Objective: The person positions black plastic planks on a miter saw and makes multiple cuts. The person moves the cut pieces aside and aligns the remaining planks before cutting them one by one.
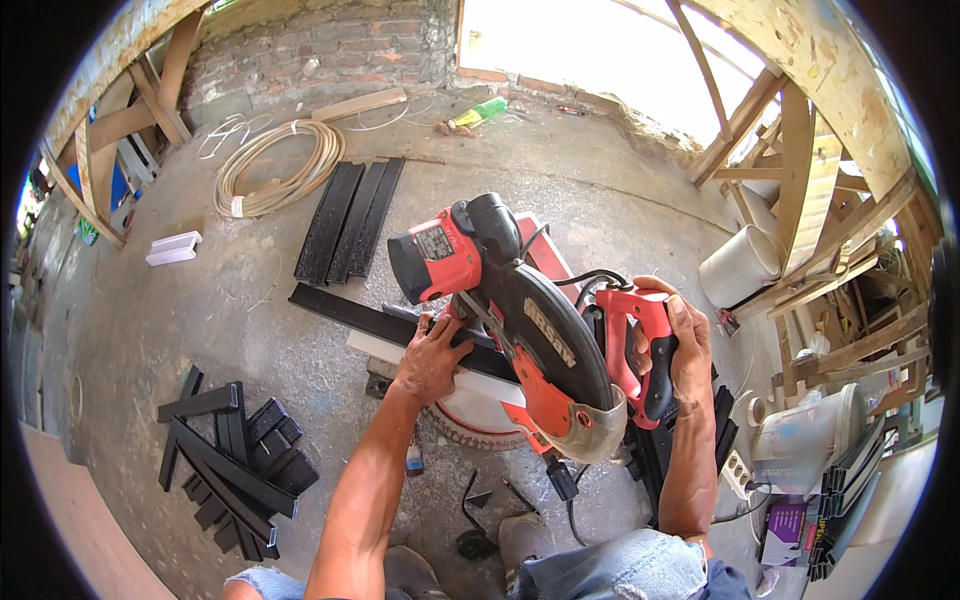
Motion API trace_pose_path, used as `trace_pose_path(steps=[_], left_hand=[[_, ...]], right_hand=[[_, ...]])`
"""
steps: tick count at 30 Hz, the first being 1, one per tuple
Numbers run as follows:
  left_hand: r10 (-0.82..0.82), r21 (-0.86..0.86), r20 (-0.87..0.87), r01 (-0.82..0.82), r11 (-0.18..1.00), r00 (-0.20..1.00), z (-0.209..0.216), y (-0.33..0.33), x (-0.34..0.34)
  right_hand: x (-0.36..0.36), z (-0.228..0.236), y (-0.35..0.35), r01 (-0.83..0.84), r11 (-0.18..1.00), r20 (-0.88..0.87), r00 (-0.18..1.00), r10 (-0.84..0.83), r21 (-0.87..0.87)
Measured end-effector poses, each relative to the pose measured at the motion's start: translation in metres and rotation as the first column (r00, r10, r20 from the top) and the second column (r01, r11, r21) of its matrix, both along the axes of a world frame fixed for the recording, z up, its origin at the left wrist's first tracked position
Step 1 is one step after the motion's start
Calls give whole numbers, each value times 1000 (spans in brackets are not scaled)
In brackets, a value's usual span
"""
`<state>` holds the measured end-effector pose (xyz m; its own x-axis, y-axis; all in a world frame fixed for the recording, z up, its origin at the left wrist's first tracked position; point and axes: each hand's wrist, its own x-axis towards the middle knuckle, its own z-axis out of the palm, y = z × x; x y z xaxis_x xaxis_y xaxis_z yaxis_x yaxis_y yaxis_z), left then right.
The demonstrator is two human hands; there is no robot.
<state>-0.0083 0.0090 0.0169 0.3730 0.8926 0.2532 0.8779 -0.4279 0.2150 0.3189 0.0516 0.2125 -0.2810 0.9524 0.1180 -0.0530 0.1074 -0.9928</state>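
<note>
A red and black miter saw [555, 345] stands on the concrete floor in front of me, its round blade guard facing my side. My right hand [690, 345] is wrapped round the saw's red and black handle [652, 355]. On the saw's base lies a long black profile [345, 314], sticking out to the left. My left hand [432, 358] presses that profile against the saw's fence, fingers bent over it, just left of the guard. The guard and saw head hide the profile's right part and the cutting spot.
Black offcuts [225, 460] lie in a pile at left. Longer black profiles [350, 222] and a coiled cream hose [228, 185] lie beyond the saw. A tape measure [476, 545] is by my feet. Buckets [808, 435], a power strip [737, 474] and timber supports [805, 190] stand right.
</note>
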Motion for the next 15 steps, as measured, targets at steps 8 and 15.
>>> trace_pose_path(steps=[8,15], left_hand=[[-17,14,4,17,1000,1000,0,1,-1],[-11,13,9,11,1000,1000,0,1,-1]], right_hand=[[0,1,1,-1,1000,12,1000,1,-1],[-1,2,3,-14,1000,3,1000,14,-4]])
